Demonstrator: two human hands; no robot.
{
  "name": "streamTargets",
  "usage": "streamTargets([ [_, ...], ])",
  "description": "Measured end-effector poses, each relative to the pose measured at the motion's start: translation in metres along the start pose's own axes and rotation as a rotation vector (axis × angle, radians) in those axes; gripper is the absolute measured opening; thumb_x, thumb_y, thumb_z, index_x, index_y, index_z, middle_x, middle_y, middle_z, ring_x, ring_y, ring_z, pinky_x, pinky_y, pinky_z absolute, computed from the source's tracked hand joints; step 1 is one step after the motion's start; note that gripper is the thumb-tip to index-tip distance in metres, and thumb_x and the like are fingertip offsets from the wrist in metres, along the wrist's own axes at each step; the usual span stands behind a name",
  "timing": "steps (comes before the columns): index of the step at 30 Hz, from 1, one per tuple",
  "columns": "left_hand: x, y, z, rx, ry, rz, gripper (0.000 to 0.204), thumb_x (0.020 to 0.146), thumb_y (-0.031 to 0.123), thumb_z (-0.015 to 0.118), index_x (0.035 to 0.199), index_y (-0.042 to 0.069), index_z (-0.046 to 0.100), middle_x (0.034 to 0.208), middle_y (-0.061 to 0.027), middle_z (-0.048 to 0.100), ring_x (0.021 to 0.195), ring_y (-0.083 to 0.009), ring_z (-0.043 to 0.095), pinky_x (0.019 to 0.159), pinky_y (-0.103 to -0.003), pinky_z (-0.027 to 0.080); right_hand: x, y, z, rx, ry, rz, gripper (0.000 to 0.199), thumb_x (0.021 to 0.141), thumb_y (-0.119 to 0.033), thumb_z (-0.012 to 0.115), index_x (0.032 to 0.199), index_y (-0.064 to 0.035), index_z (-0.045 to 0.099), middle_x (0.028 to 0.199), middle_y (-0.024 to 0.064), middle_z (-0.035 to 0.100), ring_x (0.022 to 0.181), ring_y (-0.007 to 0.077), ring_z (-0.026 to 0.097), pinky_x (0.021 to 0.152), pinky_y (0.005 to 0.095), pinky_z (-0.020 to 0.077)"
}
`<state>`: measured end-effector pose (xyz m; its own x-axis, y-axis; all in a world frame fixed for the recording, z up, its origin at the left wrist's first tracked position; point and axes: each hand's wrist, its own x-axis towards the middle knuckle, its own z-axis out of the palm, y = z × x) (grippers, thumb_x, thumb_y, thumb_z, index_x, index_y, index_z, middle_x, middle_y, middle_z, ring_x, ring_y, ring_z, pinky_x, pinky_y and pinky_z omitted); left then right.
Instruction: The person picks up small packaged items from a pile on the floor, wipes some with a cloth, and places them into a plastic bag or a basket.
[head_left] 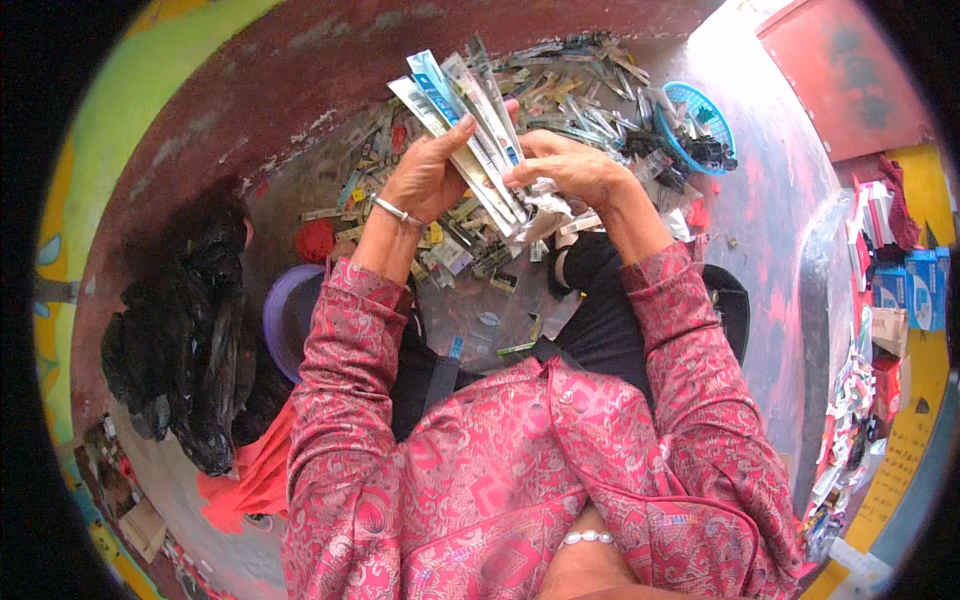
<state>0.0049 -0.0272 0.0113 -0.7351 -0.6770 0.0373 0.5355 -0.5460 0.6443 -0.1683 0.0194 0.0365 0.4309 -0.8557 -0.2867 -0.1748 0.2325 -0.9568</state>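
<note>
Contains nothing clearly readable. Carries pale print on a held blue strip (434,84), too small to make out; likewise shows faint print on blue boxes (922,292) at far right, and rows of dark, handwriting-like marks (892,485) on the yellow wall band (915,435), equally illegible.

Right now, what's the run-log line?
left hand: grips packet bundle | right hand: grips bundle's right side | bundle: fanned at top | scene: scattered packets, blue basket

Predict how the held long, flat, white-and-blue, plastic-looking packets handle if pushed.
The packets are probably stiff, jutting out straight; perhaps slippery, given their shiny surfaces; and likely to splay, since their upper ends fan apart.
</note>
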Motion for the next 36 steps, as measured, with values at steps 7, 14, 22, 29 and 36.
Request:
streamTargets([
  [7,0.004,-0.009,0.001,0.27,0.247,0.024,0.06,0.085,0.048,0.042,0.12,-0.001,0.038,0.113,-0.0194,0.051,0.102,-0.026,0.052,0.088,-0.037,0.042,0.013,0.006,0.025,-0.058,-0.089,-0.119,0.046,0.075,-0.037,0.061,0.101,0.0008,0.053,0.088,0.0065,0.057,0.078,0.0118,0.052,0.068,0.0271,0.0426],
  [14,0.0,-0.016,-0.004,0.399,0.2,0.003,0.049,0.089,0.046,0.035,0.109,0.002,0.048,0.095,-0.0071,0.057,0.082,-0.0131,0.055,0.072,-0.028,0.046,0.001,-0.009,0.014,-0.005,0.137,0.007,0.037,0.068,-0.023,0.062,0.093,0.0032,0.056,0.079,0.0057,0.058,0.068,0.0121,0.053,0.06,0.0256,0.0429],
  [22,-0.003,-0.022,-0.009,0.846,0.29,0.044,0.032,0.09,0.028,0.038,0.096,0.0,0.054,0.085,-0.002,0.054,0.075,-0.0102,0.046,0.067,-0.025,0.038,0.002,0.003,0.0,-0.151,0.113,-0.104,0.027,0.075,-0.021,0.057,0.089,0.0014,0.058,0.08,0.0027,0.058,0.074,0.0112,0.05,0.069,0.0268,0.043],
  [29,-0.002,-0.013,0.03,0.516,0.249,-0.122,0.033,0.09,0.029,0.037,0.11,0.004,0.048,0.105,-0.0028,0.052,0.098,-0.0144,0.048,0.083,-0.027,0.037,0.018,0.028,-0.016,-0.184,0.233,-0.16,0.025,0.072,-0.018,0.057,0.089,0.0012,0.057,0.083,0.0026,0.056,0.075,0.0103,0.048,0.067,0.0254,0.0415],
  [36,-0.018,0.022,0.013,-0.024,0.065,0.015,0.05,0.083,0.028,0.054,0.123,0.003,0.038,0.122,-0.0122,0.045,0.114,-0.0239,0.043,0.094,-0.039,0.037,0.001,0.002,0.007,-0.123,-0.009,-0.138,0.026,0.067,-0.024,0.056,0.076,0.0013,0.054,0.066,0.0024,0.051,0.058,0.011,0.048,0.052,0.0264,0.0399],
])
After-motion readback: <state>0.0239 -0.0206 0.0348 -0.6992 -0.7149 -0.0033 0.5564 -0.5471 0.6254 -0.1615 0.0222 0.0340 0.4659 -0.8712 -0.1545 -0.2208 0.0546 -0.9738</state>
